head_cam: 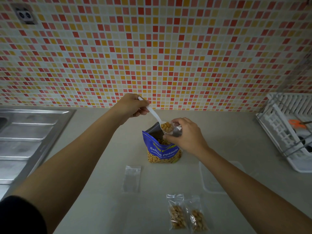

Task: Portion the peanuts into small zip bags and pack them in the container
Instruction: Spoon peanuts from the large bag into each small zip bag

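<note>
Nearest, side by side on the surface (101, 200): two filled zip bags (177, 215) of peanuts. Further in, flat and empty, a third zip bag (132, 179); to its right, partly behind the right forearm, a clear container (209, 183). Upright beyond these, top open, the blue peanut pouch (163, 152). Just above its mouth, a white spoon (152, 113) heaped with peanuts, handle gripped in the curled fingers of the left hand (133, 105). Beside the spoon's bowl, the right hand (187, 134), fingers pinching what looks like a small clear bag (177, 130). At the edges, a steel sink (25, 141) left, a white dish rack (283, 132) right.
</note>
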`<state>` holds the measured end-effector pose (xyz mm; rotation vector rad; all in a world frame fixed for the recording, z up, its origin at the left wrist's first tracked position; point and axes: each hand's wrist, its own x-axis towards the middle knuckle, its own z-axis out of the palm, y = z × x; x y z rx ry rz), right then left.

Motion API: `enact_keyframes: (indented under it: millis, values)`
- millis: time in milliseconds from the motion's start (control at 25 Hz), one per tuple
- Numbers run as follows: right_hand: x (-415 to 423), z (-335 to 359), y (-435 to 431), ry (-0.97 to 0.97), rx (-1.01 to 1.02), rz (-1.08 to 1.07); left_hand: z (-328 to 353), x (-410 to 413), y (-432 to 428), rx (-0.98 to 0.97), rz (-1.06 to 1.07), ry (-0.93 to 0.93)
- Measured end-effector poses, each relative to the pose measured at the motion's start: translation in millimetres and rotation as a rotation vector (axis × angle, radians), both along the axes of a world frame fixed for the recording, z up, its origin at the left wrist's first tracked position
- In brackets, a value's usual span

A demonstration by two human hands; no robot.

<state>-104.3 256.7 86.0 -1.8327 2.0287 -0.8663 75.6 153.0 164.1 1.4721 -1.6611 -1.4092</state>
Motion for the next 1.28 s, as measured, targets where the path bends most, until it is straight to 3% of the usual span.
enact_keyframes:
  millis: [520,960,1280]
  values:
    - [1.2,3.4,1.0,-0.097,0.007,-0.020,22.4,-14.7,-1.3,-0.194,-0.003,-0.106]
    - [2.3,10.0,3.5,-0.187,-0.068,-0.053,40.7,-29.8,7.9,-0.277,-0.214,-0.169]
    - [-1.1,12.5,7.2,-0.206,-0.108,-0.063,54.6,-30.1,10.4,-0.547,-0.170,-0.107]
